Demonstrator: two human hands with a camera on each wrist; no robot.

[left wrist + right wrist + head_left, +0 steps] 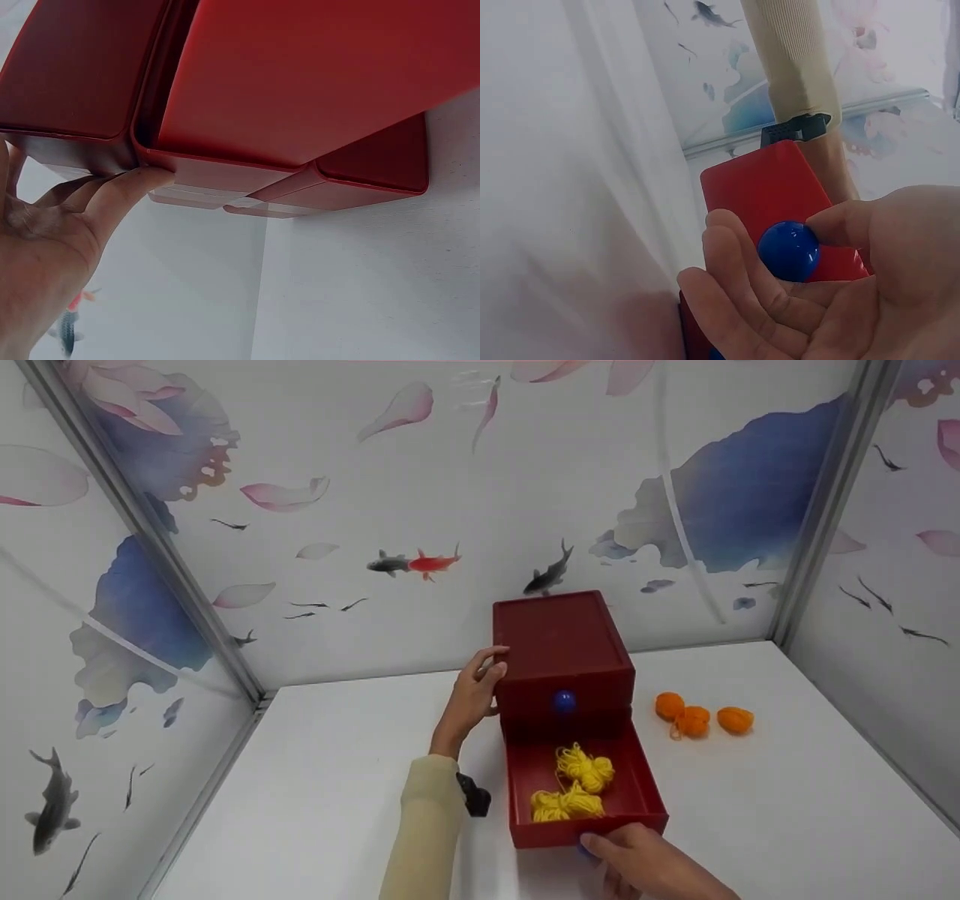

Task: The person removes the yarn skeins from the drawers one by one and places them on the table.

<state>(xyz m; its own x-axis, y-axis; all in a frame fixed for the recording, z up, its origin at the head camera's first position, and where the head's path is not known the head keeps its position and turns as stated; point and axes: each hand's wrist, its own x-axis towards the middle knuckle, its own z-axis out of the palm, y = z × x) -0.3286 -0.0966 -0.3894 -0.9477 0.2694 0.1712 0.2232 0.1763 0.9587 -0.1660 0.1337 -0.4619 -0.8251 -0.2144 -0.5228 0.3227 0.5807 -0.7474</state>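
Note:
A dark red drawer box (pixel 562 637) stands on the table, with a blue knob (pixel 564 702) on its upper drawer. Below that, a drawer (pixel 649 787) is pulled out toward me and holds two bundles of yellow yarn (pixel 585 770). My right hand (pixel 649 859) pinches this drawer's round blue knob (pixel 789 251) between thumb and fingers. Against the box's left side rests my left hand (pixel 474 694), its fingers (pixel 124 195) fairly straight along the side wall. In the left wrist view, a lower closed drawer (pixel 382 157) shows beneath the pulled-out one.
Several orange yarn bundles (pixel 735 721) lie on the white table (pixel 322 780) to the right of the box. White panels (pixel 450 472) painted with fish and petals enclose the back and sides. A black wrist device (pixel 474 796) sits at the left cuff.

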